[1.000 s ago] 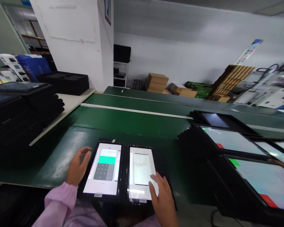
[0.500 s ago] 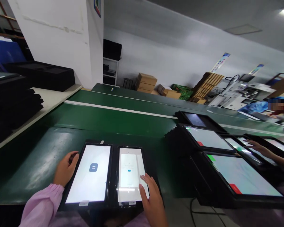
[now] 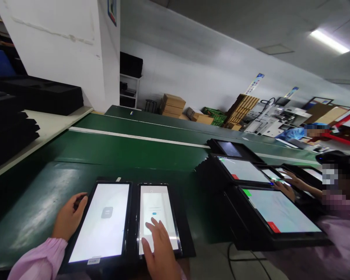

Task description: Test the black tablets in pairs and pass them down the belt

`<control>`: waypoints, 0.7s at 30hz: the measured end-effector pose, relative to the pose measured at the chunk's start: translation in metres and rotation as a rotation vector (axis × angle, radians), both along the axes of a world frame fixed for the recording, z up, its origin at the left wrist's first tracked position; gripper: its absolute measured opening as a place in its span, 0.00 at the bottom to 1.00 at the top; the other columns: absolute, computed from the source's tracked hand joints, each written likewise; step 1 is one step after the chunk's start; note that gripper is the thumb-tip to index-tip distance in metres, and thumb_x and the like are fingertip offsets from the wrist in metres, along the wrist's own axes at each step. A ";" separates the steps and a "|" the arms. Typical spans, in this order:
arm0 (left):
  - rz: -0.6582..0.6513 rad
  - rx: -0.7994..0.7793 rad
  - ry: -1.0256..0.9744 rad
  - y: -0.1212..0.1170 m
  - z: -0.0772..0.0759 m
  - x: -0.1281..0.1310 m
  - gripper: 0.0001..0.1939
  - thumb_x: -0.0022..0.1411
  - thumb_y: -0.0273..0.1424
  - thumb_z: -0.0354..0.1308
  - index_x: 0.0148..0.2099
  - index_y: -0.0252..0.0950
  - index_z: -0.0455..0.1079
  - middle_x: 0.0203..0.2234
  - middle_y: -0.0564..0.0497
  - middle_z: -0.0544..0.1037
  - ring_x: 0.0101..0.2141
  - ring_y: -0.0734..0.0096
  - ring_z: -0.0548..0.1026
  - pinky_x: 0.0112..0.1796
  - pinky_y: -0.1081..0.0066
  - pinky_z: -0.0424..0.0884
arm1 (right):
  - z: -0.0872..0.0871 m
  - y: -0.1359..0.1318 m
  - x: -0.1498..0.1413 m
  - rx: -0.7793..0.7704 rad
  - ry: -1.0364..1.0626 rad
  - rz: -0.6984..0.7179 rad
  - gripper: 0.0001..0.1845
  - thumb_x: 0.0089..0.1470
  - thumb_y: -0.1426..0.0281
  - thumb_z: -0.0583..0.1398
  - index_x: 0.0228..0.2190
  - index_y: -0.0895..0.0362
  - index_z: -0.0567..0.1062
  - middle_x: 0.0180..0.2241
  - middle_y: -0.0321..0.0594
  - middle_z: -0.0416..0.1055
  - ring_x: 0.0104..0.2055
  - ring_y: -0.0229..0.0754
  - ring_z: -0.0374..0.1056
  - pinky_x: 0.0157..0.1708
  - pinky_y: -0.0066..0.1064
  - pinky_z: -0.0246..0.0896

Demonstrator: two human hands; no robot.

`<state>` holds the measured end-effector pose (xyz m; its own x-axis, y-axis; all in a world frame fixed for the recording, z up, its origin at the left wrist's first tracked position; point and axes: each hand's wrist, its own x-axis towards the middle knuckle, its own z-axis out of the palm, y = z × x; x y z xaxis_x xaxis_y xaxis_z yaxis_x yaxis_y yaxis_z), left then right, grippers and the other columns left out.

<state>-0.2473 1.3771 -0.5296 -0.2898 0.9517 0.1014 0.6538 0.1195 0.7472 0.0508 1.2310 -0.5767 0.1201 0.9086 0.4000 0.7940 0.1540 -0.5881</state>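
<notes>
**Right hand slides inward across the lit screen**

Since half a second ago, the right hand (image 3: 159, 249) has moved from the right edge of the right tablet (image 3: 156, 219) toward the middle of its glass, fingers spread and laid flat, fingertips just below a small blue button. On the left tablet (image 3: 100, 223) the grey icon has faded on its white screen. The left hand (image 3: 68, 219) stays at that tablet's left edge, fingers loosely curled against the frame; whether it grips the edge or only rests there is hard to tell from this angle.

Both tablets lie side by side, touching, flat on the green bench (image 3: 128, 151) just in front of the person. They look like thin, stiff slabs with slick glass faces, probably light enough for one hand yet easy to scratch or crack; the dark frame along the long edges seems the safer place to take hold.

To the right, more lit tablets (image 3: 277, 212) sit tilted on black stands, where a co-worker's hand (image 3: 286, 188) touches another screen. Black trays (image 3: 11, 128) are stacked at the left.
</notes>
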 end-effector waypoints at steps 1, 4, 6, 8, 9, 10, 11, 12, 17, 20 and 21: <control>0.004 0.001 0.007 0.000 0.000 0.000 0.27 0.52 0.50 0.51 0.44 0.37 0.74 0.31 0.48 0.80 0.30 0.60 0.77 0.30 0.68 0.72 | -0.001 0.000 -0.005 0.007 0.002 0.004 0.21 0.64 0.58 0.53 0.56 0.48 0.70 0.57 0.41 0.68 0.62 0.54 0.61 0.55 0.47 0.67; 0.006 0.001 0.021 -0.001 0.000 0.000 0.26 0.53 0.50 0.50 0.44 0.37 0.74 0.32 0.48 0.81 0.32 0.60 0.77 0.32 0.68 0.72 | 0.003 0.003 -0.003 0.007 -0.014 0.008 0.22 0.64 0.58 0.53 0.57 0.49 0.69 0.58 0.42 0.67 0.62 0.55 0.60 0.56 0.50 0.65; 0.004 0.008 0.022 -0.001 0.000 0.001 0.26 0.54 0.50 0.50 0.44 0.37 0.73 0.31 0.49 0.80 0.31 0.61 0.76 0.33 0.68 0.72 | 0.009 0.005 0.008 0.003 -0.022 -0.006 0.22 0.65 0.59 0.53 0.57 0.49 0.68 0.59 0.42 0.66 0.62 0.55 0.60 0.56 0.52 0.65; -0.003 0.013 0.016 -0.002 0.001 0.002 0.26 0.54 0.50 0.49 0.45 0.37 0.73 0.31 0.49 0.80 0.30 0.61 0.76 0.33 0.68 0.72 | 0.015 0.008 0.023 0.002 -0.005 -0.025 0.21 0.65 0.60 0.53 0.56 0.51 0.69 0.58 0.44 0.67 0.61 0.54 0.61 0.56 0.52 0.65; -0.005 0.011 0.013 -0.002 0.001 0.002 0.26 0.54 0.50 0.49 0.45 0.37 0.73 0.31 0.49 0.80 0.30 0.61 0.76 0.33 0.67 0.72 | 0.019 0.009 0.030 0.002 0.010 -0.038 0.21 0.64 0.60 0.53 0.56 0.51 0.70 0.57 0.45 0.68 0.61 0.54 0.62 0.56 0.52 0.65; -0.010 0.009 0.010 -0.001 0.001 0.002 0.27 0.54 0.50 0.49 0.45 0.37 0.73 0.31 0.49 0.80 0.30 0.61 0.76 0.33 0.67 0.72 | 0.021 0.010 0.036 -0.002 0.024 -0.053 0.21 0.64 0.60 0.53 0.55 0.52 0.70 0.56 0.46 0.68 0.60 0.54 0.62 0.57 0.52 0.64; -0.015 0.010 0.007 -0.001 0.000 0.001 0.27 0.54 0.50 0.49 0.46 0.37 0.73 0.31 0.48 0.80 0.30 0.61 0.76 0.33 0.67 0.72 | 0.023 0.011 0.041 -0.007 0.033 -0.063 0.21 0.64 0.60 0.54 0.55 0.52 0.70 0.56 0.46 0.69 0.60 0.55 0.63 0.57 0.53 0.63; -0.019 0.013 0.006 -0.001 -0.001 0.001 0.26 0.54 0.50 0.49 0.46 0.37 0.73 0.31 0.48 0.80 0.30 0.61 0.76 0.33 0.68 0.72 | 0.023 0.012 0.044 -0.015 0.034 -0.064 0.21 0.64 0.60 0.54 0.55 0.52 0.71 0.56 0.47 0.69 0.60 0.55 0.62 0.57 0.53 0.63; -0.018 0.057 0.013 -0.001 -0.009 0.000 0.25 0.56 0.49 0.50 0.45 0.37 0.73 0.30 0.49 0.80 0.30 0.62 0.76 0.32 0.68 0.72 | 0.019 0.012 0.051 -0.013 0.034 -0.028 0.20 0.64 0.59 0.54 0.53 0.51 0.72 0.56 0.45 0.69 0.61 0.55 0.62 0.59 0.54 0.60; -0.025 0.091 0.001 -0.003 -0.012 0.000 0.24 0.57 0.49 0.50 0.45 0.37 0.73 0.31 0.48 0.80 0.31 0.62 0.76 0.34 0.67 0.72 | 0.017 0.013 0.056 -0.021 0.046 -0.027 0.20 0.63 0.58 0.54 0.53 0.51 0.72 0.56 0.44 0.69 0.62 0.57 0.60 0.59 0.57 0.59; -0.027 0.093 0.001 -0.004 -0.012 0.000 0.24 0.57 0.49 0.50 0.45 0.37 0.73 0.30 0.48 0.80 0.31 0.62 0.76 0.33 0.67 0.72 | 0.018 0.014 0.059 -0.029 0.050 -0.007 0.19 0.63 0.58 0.55 0.51 0.50 0.74 0.56 0.44 0.69 0.62 0.57 0.60 0.59 0.58 0.58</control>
<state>-0.2469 1.3729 -0.5412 -0.2643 0.9455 0.1899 0.6564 0.0321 0.7538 0.1094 1.2447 -0.5586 0.1453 0.9190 0.3666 0.7644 0.1309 -0.6313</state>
